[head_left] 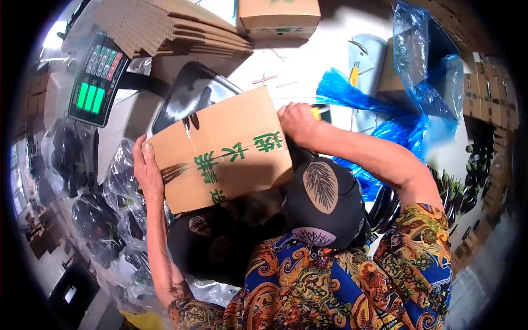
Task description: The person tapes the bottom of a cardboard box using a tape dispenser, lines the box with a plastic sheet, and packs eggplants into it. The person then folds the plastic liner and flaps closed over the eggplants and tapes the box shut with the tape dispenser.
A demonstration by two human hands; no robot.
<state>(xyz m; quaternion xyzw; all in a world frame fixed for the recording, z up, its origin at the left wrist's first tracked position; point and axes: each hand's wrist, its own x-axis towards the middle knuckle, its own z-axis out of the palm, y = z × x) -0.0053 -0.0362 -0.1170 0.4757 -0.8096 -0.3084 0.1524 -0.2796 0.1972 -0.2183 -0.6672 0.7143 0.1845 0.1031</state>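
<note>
A closed cardboard box with green printed characters is held tilted in front of me, above my knees. My left hand grips its left end, with the thumb against the top face. At the box's right end my right hand is closed around the edge; its fingertips are partly hidden. Just behind my right wrist shows a yellow and dark object, too covered to name. Under the far side of the box is the dark, shiny platform of a scale.
The scale's display glows green at left, beside stacked flattened cardboard. Another box stands ahead. Blue plastic strips and a yellow utility knife lie right. Plastic bags of dark eggplants line the left.
</note>
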